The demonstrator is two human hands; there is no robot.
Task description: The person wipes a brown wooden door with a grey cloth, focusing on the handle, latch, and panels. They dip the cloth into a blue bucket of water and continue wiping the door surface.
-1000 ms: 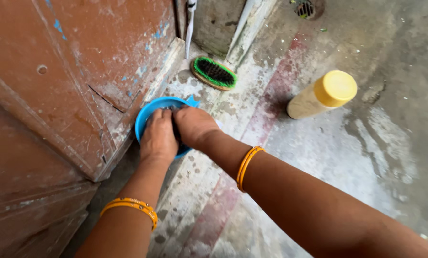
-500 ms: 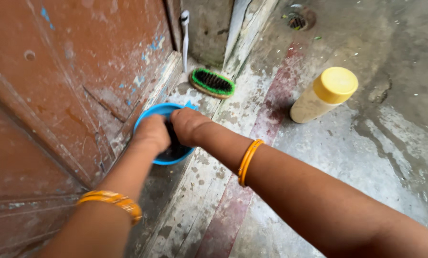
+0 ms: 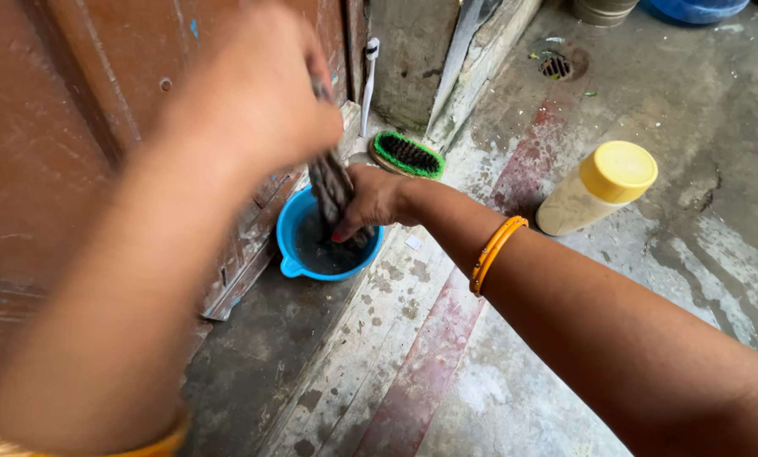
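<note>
Brush (image 3: 407, 155), yellow-capped bottle (image 3: 597, 188) (upright).

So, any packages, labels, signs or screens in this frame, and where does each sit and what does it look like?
Bottle: the only package, on the wet concrete floor right of the blue bowl; a cream cylinder with a round yellow cap.
No labels, signs or screens show.

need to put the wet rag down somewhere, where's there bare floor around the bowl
Bare floor lies between the blue bowl and the yellow-capped bottle, along the red stripe, and right of the bottle. It is crowded behind the bowl: the scrub brush, a toothbrush and the door.
</note>
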